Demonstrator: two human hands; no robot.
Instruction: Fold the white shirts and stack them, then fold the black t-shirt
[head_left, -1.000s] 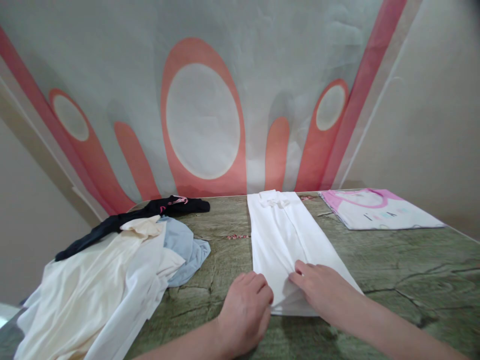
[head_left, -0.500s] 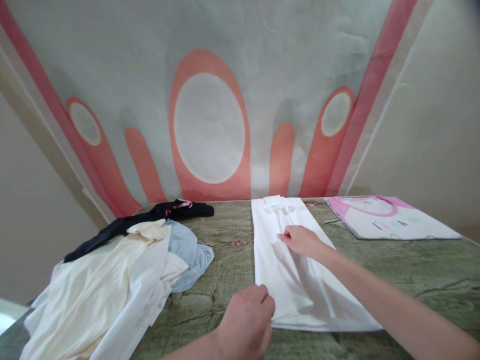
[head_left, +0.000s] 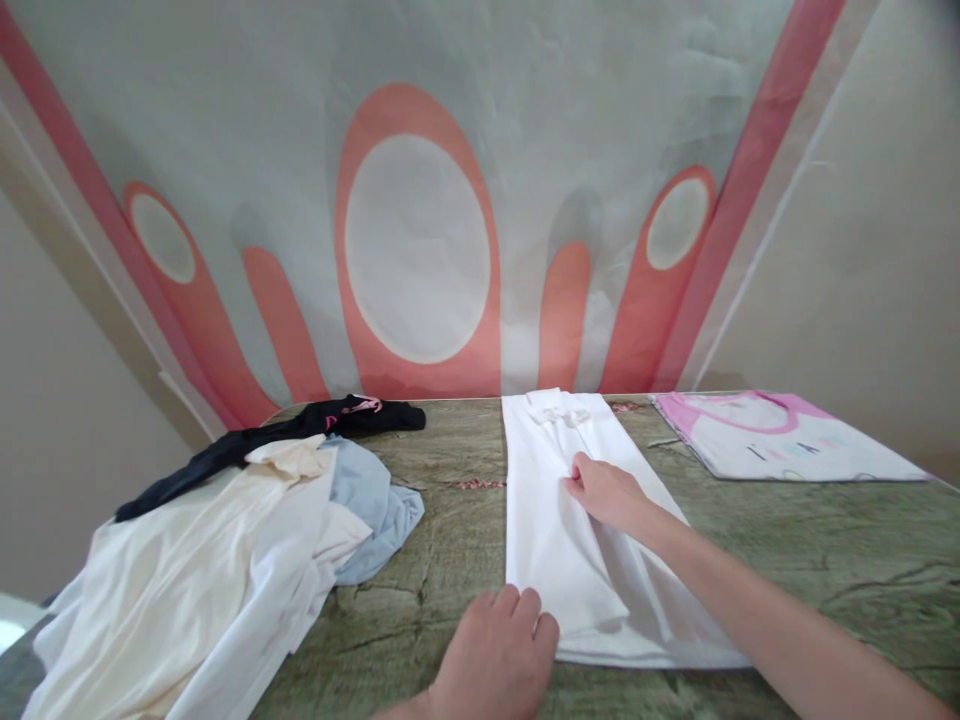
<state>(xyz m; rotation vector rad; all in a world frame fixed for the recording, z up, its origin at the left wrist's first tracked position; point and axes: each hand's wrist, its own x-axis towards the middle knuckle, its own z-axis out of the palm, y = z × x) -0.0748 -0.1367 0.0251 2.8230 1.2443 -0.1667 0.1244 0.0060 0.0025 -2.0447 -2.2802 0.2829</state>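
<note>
A white garment (head_left: 551, 470), folded into a long narrow strip, lies on the green patterned table (head_left: 825, 540) and runs from the near edge to the wall. My left hand (head_left: 499, 655) rests at the strip's near left corner, fingers curled and pinching its edge. Halfway up the strip, my right hand (head_left: 604, 492) lies on the cloth with fingers together, pressing on a fold.
A heap of cream and white clothes (head_left: 202, 580) covers the table's left side, with a light blue piece (head_left: 371, 500) and a black garment (head_left: 300, 430) beside it. A folded pink and white shirt (head_left: 780, 450) lies at the far right. A painted wall stands behind.
My right hand went from the strip's near end up to its middle, then slid slightly back toward me. My left hand stayed at the near left corner.
</note>
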